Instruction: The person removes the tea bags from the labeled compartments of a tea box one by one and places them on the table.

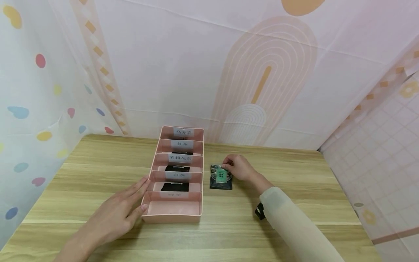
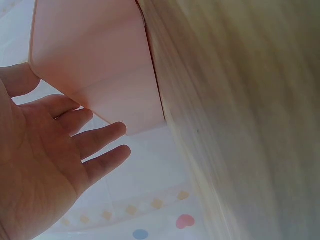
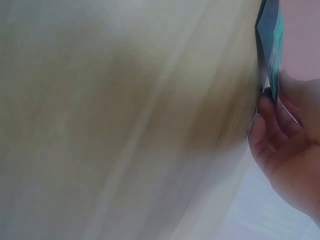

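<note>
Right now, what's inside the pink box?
Dark packets show in three compartments of the pink box, a dark sliver in the farthest, and bare floor in the nearest. The dividers cover the packets' lower parts, so I can't count them.

Wood-grain tbl (image 1: 311,174); pastel-print cloth bkdrop (image 1: 183,65) behind, both sides.

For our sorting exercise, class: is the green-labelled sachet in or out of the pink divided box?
Out. The green-labelled sachet is right of the pink divided box, pinched by the right hand.
</note>
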A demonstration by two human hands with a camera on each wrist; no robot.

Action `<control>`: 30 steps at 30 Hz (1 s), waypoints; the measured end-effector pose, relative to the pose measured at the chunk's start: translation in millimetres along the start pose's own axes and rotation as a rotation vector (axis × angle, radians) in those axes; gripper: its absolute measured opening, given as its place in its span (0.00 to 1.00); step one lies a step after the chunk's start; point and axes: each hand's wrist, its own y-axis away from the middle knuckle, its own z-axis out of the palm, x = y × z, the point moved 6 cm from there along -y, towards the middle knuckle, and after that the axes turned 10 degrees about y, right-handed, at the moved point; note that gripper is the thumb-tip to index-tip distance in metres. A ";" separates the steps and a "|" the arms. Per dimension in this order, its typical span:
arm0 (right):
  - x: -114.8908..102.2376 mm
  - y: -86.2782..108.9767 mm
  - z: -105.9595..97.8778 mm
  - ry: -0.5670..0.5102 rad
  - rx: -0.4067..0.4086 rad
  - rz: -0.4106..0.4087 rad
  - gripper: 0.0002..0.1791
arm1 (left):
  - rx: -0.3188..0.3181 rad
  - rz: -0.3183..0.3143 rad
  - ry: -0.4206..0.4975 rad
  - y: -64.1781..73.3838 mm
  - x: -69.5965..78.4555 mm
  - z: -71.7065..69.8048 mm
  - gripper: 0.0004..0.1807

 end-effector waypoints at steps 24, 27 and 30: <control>-6.5 25.0 -37.3 -0.059 0.071 0.005 0.14 | -0.005 0.001 0.002 -0.3 1.9 -1.7 0.37; -10.2 28.7 -42.2 -0.070 0.092 -0.011 0.15 | 0.003 0.007 0.001 -0.4 2.3 -1.8 0.37; -13.9 32.2 -45.5 -0.077 0.110 -0.031 0.16 | 0.006 0.010 0.001 -0.5 2.4 -1.6 0.38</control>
